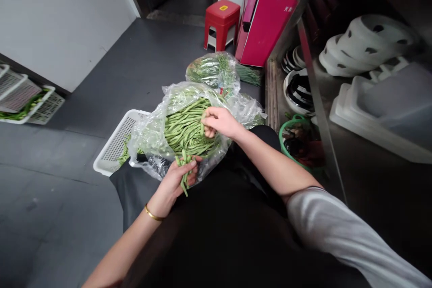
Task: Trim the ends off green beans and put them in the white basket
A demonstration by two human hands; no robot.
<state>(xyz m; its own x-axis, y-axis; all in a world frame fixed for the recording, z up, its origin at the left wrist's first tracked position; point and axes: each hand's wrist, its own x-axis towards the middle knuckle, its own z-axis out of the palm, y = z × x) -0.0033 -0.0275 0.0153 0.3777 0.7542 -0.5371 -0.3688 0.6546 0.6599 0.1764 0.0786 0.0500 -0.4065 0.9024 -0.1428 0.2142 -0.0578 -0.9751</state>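
Observation:
Long green beans (185, 126) fill an open clear plastic bag (148, 132) in front of my lap. My left hand (177, 175), with a gold bangle on the wrist, is closed around a small bunch of green beans (184, 175) at the bag's near edge. Over the right side of the pile, my right hand (221, 121) has its thumb and fingers pinched together on what looks like a green bean, mostly hidden by the fingers. A white perforated basket (104, 155) stands to the left of the bag, partly under it, with some beans inside.
Behind the bag lies another plastic bag (205, 69) of greens. A red stool (222, 15) stands beyond, beside a pink cabinet (270, 22). Shelving on the right holds white containers (367, 40) and a green basket (283, 144). Stacked white baskets (43, 108) sit far left.

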